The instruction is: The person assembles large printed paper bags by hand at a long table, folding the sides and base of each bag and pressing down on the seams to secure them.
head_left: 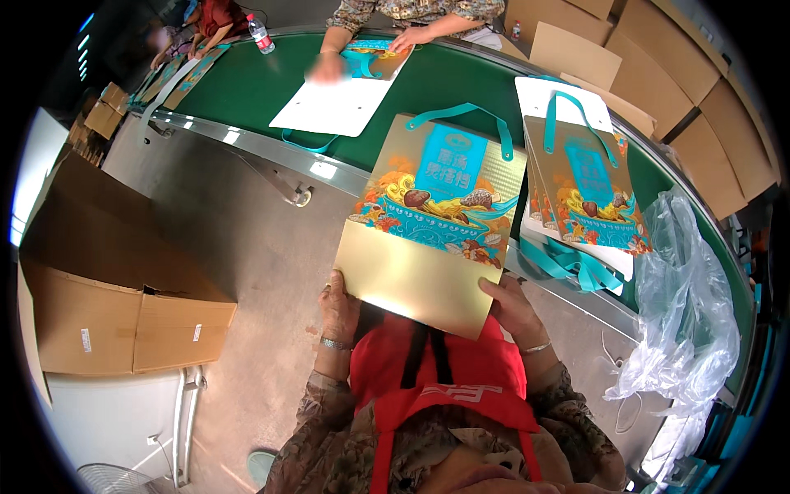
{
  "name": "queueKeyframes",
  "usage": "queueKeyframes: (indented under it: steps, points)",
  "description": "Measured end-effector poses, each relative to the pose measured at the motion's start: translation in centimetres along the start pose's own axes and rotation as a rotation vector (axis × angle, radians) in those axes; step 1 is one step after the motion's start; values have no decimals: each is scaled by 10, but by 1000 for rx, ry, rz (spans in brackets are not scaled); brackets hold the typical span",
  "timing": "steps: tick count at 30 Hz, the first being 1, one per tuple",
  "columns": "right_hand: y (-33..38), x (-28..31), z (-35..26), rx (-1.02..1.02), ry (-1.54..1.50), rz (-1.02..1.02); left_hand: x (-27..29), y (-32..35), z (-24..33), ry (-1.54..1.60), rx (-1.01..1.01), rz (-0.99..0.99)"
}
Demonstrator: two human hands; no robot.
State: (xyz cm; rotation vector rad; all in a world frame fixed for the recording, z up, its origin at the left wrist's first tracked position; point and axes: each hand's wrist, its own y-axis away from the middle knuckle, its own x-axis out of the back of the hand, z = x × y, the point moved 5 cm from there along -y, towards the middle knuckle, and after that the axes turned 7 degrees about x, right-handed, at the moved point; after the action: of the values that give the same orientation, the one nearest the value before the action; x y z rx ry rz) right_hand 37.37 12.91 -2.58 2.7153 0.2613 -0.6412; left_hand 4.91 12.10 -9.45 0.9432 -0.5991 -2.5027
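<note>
Left hand and right hand, fingers gripping the turquoise-handled gift bag from both sides — presumably keeping it flat.

Brown cardboard box, red-labelled bottle, fan

Could not see the fingertips of the left hand or the right hand, tucked behind the gold gift bag at the frame's centre. Lost the head of the floral-sleeved co-worker to the top edge; caught one co-worker's hand at upper centre only as a blur. Could not count the stacked gift bags at right, mostly covered by the uppermost. Found the white labels on the cardboard box at left too small to read. Got only part of the wire fan, cut off at lower left.
</note>
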Motion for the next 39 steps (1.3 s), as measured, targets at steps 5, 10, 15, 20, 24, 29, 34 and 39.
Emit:
queueKeyframes:
  steps: [5,10,15,20,24,29,34,39]
  points:
    - [-31,1,20,161,-35,31,-51,35,-26,-31,24,-287]
    - [-30,-7,44,97,-116,70,-50,52,-39,63,10,-203]
    - [-25,-20,16,152,-90,107,-66,9,-29,-144,-12,-192]
    - [-26,-29,18,-45,101,69,-102,-43,-6,-251,5,-21]
    - [-48,-22,8,55,125,105,-143,-19,0,-318,-71,-131]
    - [-65,-31,-5,131,-36,107,-176,-27,-26,-425,158,-195]
    - [-27,1,7,57,131,187,-217,-86,-19,-534,49,-180]
    - [17,4,-19,142,338,59,-219,-115,-12,-649,240,-123]
